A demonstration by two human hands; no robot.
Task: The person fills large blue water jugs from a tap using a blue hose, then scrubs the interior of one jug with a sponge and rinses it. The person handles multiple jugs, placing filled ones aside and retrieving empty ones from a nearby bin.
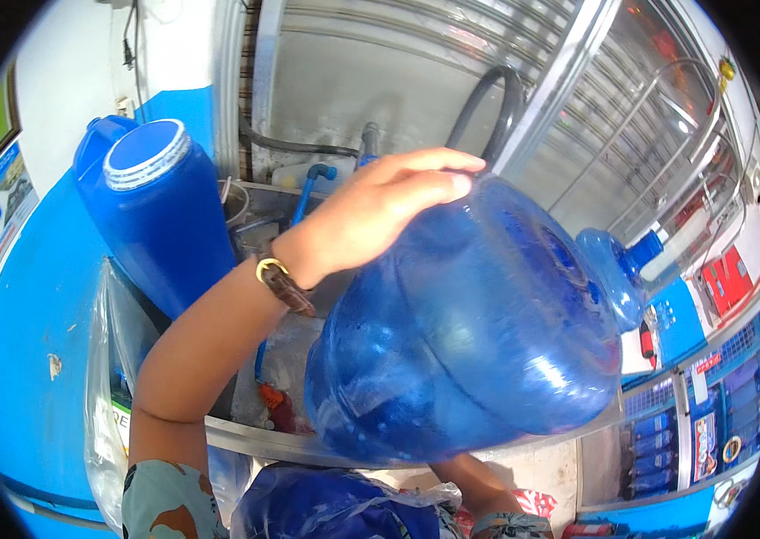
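Note:
A large translucent blue water jug [460,337] lies tilted over the front rim of a metal sink, its round base turned up to the right. My left hand [380,209] rests on its upper side near the base, fingers extended and pressed against the plastic. A dark bracelet and a yellow band are on that wrist. My right forearm reaches under the jug from below; the right hand itself is hidden behind it. Left of my left arm stands an opaque blue plastic container [164,215] with a wide white-threaded mouth.
In the sink [252,431] are a blue pipe with an elbow [309,188] and an orange-red object [275,404]. A black hose [504,101] loops behind. Another blue bottle [612,269] stands at right, by a red box [726,279]. Clear plastic bags hang at left.

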